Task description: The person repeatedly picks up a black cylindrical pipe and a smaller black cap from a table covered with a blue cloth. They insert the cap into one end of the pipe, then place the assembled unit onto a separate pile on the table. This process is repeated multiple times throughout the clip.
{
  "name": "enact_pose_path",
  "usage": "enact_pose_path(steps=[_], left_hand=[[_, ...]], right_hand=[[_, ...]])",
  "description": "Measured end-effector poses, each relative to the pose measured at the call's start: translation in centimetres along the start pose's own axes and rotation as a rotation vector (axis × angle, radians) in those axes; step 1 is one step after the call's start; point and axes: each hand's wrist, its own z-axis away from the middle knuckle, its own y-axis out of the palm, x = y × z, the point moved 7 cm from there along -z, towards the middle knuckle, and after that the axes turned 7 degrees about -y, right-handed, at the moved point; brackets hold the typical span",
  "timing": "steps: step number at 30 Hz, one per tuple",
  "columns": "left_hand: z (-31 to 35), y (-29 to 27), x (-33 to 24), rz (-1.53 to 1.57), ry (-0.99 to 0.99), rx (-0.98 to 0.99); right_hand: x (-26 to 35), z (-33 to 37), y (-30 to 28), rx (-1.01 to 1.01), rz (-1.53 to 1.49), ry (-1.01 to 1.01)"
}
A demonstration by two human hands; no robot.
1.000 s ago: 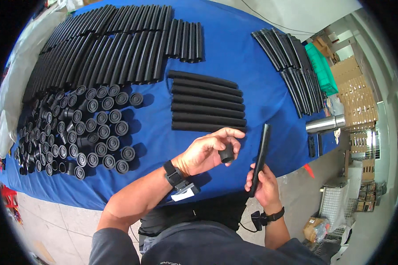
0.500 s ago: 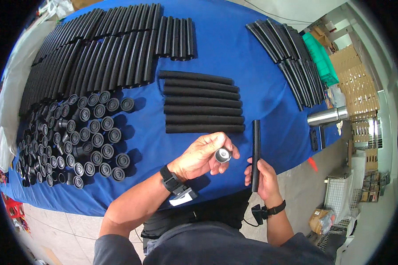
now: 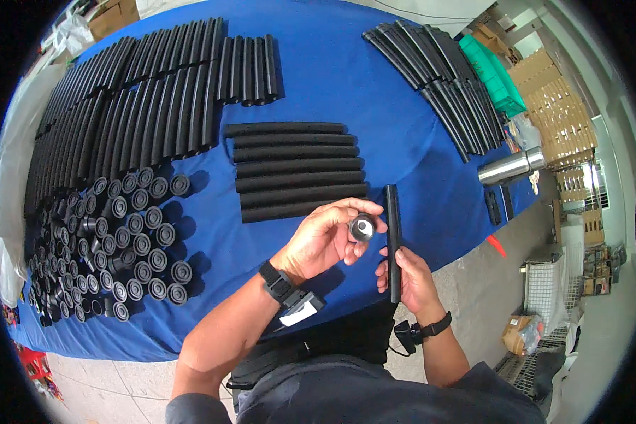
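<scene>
Over the front of the blue-covered table, my left hand (image 3: 325, 239) is closed around a small round black cap (image 3: 354, 233); its end faces up and shows a bright white centre. Just to the right, my right hand (image 3: 415, 281) grips a straight black tube (image 3: 393, 233) by its lower half, and the tube points away from me. Cap and tube are apart. Beyond my hands lies a stack of several black tubes (image 3: 300, 164), side by side and crosswise. Many black round caps (image 3: 141, 244) stand on the cloth at left.
Rows of black tubes (image 3: 155, 113) cover the far left of the blue cloth (image 3: 318, 78). Another batch of tubes (image 3: 431, 71) lies far right, beside a green crate (image 3: 491, 74). A silver metal cylinder (image 3: 510, 167) rests near the right edge, by a small black tool (image 3: 493, 206).
The view has shifted, so the table items sit further left. The held cap has turned, its end now dark-rimmed with a white centre. Both hands keep their holds, closer together.
</scene>
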Motion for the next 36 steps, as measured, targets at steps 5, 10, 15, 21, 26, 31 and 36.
enact_pose_path(steps=[5, 10, 15, 21, 26, 31, 36], left_hand=[[-0.2, -0.5, 0.4, 0.048, 0.008, 0.034], [0.3, -0.7, 0.9, -0.014, 0.038, 0.0], [0.5, -0.8, 1.0, -0.005, 0.024, -0.014], [0.4, -0.8, 1.1, -0.032, 0.047, 0.001], [0.4, -0.6, 1.2, -0.025, 0.051, 0.031], [0.4, -0.7, 1.2, -0.031, 0.018, 0.009], [0.9, -0.6, 0.1, -0.123, 0.13, -0.035]], right_hand=[[0.0, 0.0, 0.1, -0.017, 0.001, 0.008], [-0.1, 0.0, -0.1, -0.012, 0.019, -0.003], [-0.1, 0.0, 0.2, -0.009, 0.04, 0.0], [0.0, 0.1, 0.3, -0.058, 0.077, -0.006], [-0.1, 0.1, 0.2, -0.024, 0.047, -0.006], [-0.1, 0.1, 0.1, -0.024, 0.057, -0.017], [0.1, 2.0, 0.2, -0.024, 0.023, -0.079]])
